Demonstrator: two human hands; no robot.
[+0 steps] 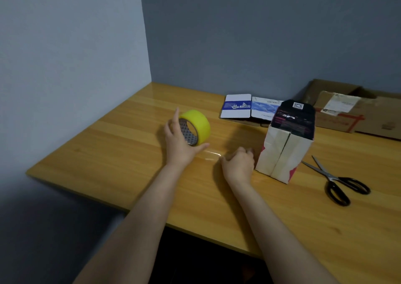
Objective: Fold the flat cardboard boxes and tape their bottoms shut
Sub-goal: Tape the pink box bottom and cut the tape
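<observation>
Left of the folded box [286,140], the left hand [181,142] grips the yellow tape roll [196,126] while the right hand [238,162], fingers closed, pinches the clear tape strip [211,153].

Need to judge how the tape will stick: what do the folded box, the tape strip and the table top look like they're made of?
Folded box: thin printed paperboard, pale unprinted flaps that look matte, with creased fold lines.
Tape strip pulled from the yellow roll between left hand and right hand: clear glossy film, judging by its glare.
Table: wood-grain surface, apparently lacquered or laminated; it reflects light.
</observation>
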